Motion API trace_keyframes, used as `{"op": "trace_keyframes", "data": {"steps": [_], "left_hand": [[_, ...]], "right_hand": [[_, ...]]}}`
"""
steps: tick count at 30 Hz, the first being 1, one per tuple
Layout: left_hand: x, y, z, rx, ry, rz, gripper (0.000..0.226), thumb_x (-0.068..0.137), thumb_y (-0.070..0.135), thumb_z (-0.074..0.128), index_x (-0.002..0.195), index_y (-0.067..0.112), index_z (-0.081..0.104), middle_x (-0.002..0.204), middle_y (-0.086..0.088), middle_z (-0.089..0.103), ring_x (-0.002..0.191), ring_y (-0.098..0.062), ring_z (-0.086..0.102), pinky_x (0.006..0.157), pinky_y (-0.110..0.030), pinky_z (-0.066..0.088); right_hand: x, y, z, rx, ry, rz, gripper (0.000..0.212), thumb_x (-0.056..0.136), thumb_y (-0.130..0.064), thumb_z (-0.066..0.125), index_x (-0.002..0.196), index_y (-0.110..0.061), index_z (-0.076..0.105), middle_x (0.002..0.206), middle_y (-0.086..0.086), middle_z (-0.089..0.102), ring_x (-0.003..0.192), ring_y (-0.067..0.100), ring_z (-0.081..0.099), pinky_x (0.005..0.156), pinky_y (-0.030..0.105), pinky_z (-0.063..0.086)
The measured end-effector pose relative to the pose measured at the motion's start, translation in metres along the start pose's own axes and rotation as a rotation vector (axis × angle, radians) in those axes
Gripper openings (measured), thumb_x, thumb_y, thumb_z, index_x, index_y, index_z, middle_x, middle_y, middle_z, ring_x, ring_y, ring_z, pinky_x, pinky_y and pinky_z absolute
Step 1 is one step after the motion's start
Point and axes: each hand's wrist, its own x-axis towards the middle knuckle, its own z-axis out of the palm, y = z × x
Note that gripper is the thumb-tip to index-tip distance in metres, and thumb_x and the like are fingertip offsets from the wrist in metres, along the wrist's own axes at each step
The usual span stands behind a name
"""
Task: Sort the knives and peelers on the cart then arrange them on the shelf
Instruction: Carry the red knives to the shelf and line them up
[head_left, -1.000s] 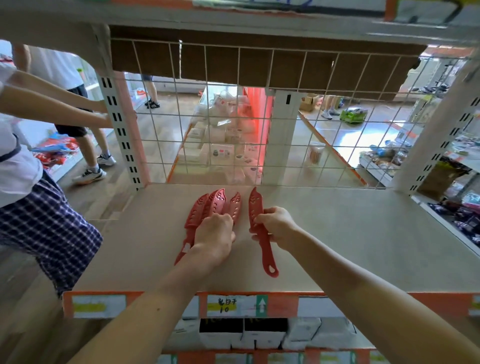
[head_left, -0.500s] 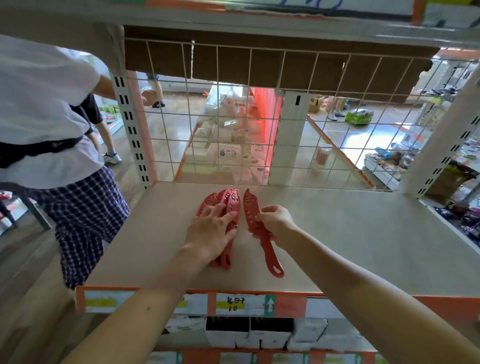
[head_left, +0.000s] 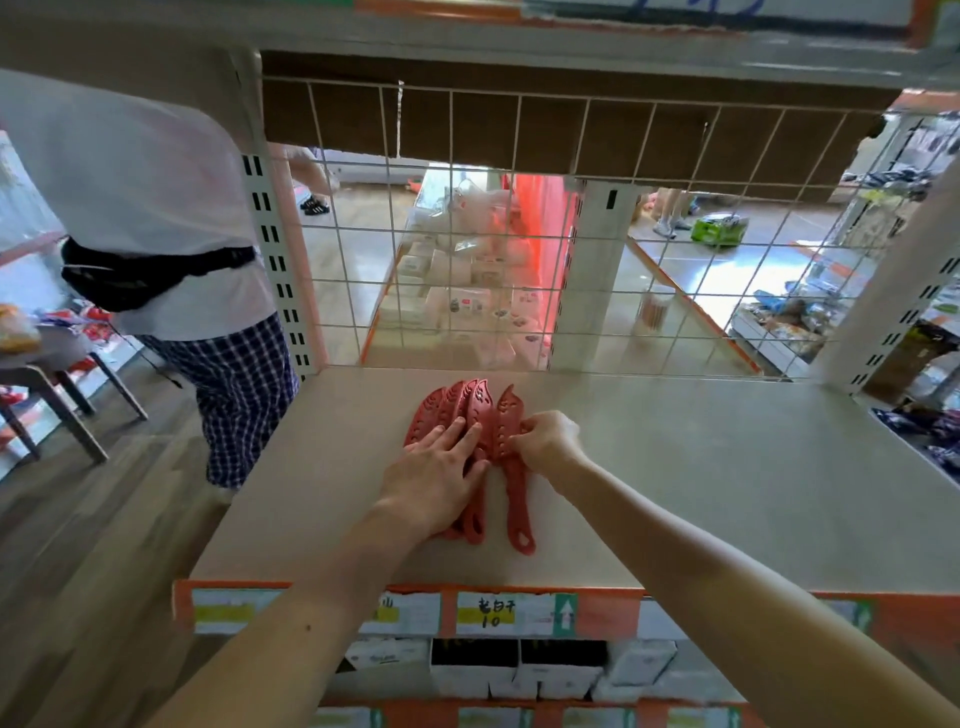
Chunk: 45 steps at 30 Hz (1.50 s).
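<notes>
Several red plastic knives lie side by side on the beige shelf, blades pointing toward the wire back. My left hand lies flat on the left bunch with its fingers spread. One more red knife lies just right of the bunch, its handle toward me. My right hand pinches that knife at the blade's base. The bunch's handles are partly hidden under my left hand.
A wire grid closes the shelf's back. A person in a white shirt and checked shorts stands close at the left. A stool is beyond them. White boxes fill the shelf below the orange label strip.
My left hand pushed the fanned knives together into a tighter bunch. My right hand moved the single knife closer to them. The person at the left stepped nearer.
</notes>
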Motion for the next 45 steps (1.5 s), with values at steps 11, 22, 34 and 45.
{"op": "trace_keyframes", "data": {"steps": [11, 22, 34, 45], "left_hand": [[0.003, -0.011, 0.003, -0.022, -0.036, 0.034, 0.06, 0.098, 0.05, 0.02, 0.15, 0.028, 0.002, 0.159, 0.004, 0.001, 0.147, -0.015, 0.004, 0.121, -0.033, 0.006], [-0.004, -0.064, -0.004, -0.049, -0.029, -0.026, 0.059, 0.099, 0.047, 0.023, 0.151, 0.026, 0.004, 0.16, 0.002, 0.001, 0.148, -0.015, 0.001, 0.12, -0.03, 0.002], [-0.014, -0.099, -0.011, -0.027, -0.018, -0.084, 0.06, 0.098, 0.048, 0.023, 0.151, 0.024, 0.007, 0.16, 0.0, 0.003, 0.148, -0.017, 0.003, 0.121, -0.032, 0.005], [-0.019, -0.109, -0.016, -0.079, -0.154, -0.091, 0.06, 0.099, 0.047, 0.015, 0.149, 0.028, -0.011, 0.158, 0.004, -0.016, 0.146, -0.014, -0.014, 0.118, -0.036, -0.009]], "right_hand": [[-0.014, -0.004, -0.002, -0.403, -0.063, -0.275, 0.024, 0.086, -0.026, 0.061, 0.094, -0.005, 0.068, 0.107, 0.015, 0.061, 0.105, 0.026, 0.054, 0.084, 0.028, 0.044], [-0.024, -0.034, 0.043, -0.416, -0.121, -0.383, 0.012, 0.084, -0.018, 0.059, 0.075, -0.01, 0.06, 0.076, 0.004, 0.049, 0.078, 0.017, 0.047, 0.065, 0.021, 0.034], [-0.03, -0.052, 0.081, -0.394, -0.097, -0.433, 0.026, 0.087, -0.019, 0.058, 0.099, 0.002, 0.067, 0.106, 0.019, 0.066, 0.095, 0.027, 0.059, 0.07, 0.025, 0.037], [-0.039, -0.057, 0.089, -0.463, -0.046, -0.483, 0.026, 0.083, -0.015, 0.059, 0.096, 0.006, 0.066, 0.103, 0.022, 0.066, 0.088, 0.028, 0.059, 0.07, 0.029, 0.043]]}}
